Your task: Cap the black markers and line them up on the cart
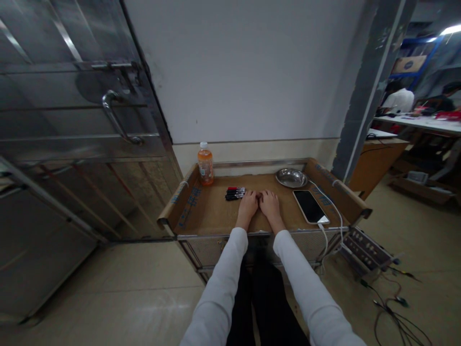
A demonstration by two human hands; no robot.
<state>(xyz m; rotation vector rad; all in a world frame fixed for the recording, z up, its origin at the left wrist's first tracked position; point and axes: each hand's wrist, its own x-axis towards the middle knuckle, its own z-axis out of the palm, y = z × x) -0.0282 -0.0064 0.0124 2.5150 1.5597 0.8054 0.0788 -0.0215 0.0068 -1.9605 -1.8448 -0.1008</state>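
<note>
Side by side on the cardboard-lined cart top (216, 217) rest my left hand (249, 203) and my right hand (269, 203), palms down. Their fingers lie forward on the surface, and the thumbs come close together between them. Just left of my left hand is a small row of pens (235, 192), several black ones and a red one. The right ends of the pens reach near my left fingertips; whether they touch I cannot tell. Neither hand visibly grips anything. To the right of my right hand lies a phone (310, 207) with a dark screen and a white cable (325, 240).
A bottle of orange drink (205, 166) stands at the cart's back left corner. A shiny metal bowl (291, 178) sits at the back right. Raised cardboard sides edge the cart. A power strip (369, 252) and loose cables (392, 312) are at the lower right. People sit farther off.
</note>
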